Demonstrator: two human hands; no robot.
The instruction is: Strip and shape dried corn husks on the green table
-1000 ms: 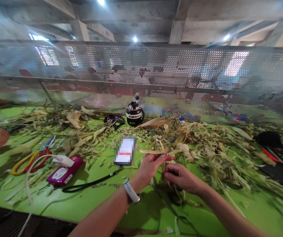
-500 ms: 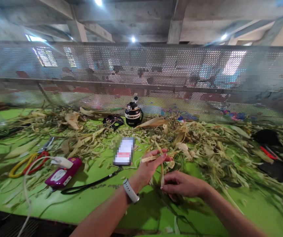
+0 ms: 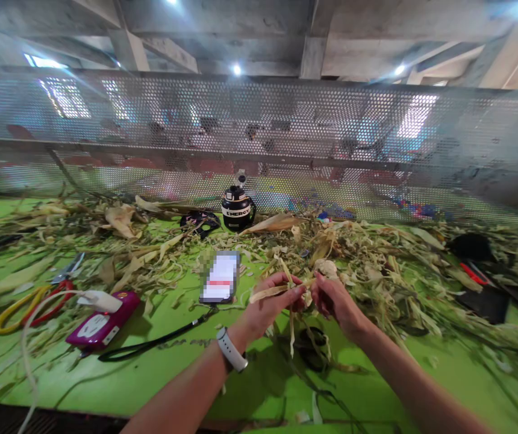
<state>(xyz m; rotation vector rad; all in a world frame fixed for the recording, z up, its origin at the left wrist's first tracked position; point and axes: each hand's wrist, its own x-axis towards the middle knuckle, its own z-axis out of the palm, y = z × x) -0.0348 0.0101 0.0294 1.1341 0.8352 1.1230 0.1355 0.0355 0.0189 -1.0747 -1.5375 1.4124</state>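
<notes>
Pale strips of dried corn husk cross between the fingers of my left hand, which is closed on them above the green table. One strip hangs down below the fingertips and another sticks out to the left. Close beside it on the right, my right hand pinches the right-hand end of the husk strips, thumb and forefinger together. Beneath my hands a dark looped item lies among loose husk strands; its kind I cannot make out.
Husk scraps cover much of the green table. Left of my hands lie a phone with a black strap, a purple power socket with a white plug and cable, and scissors. Behind stand a black jug and a perforated metal screen.
My right hand has moved up from the lower hanging strip to the strips' right end, beside my left hand. My left hand keeps its hold. The view has shifted slightly.
</notes>
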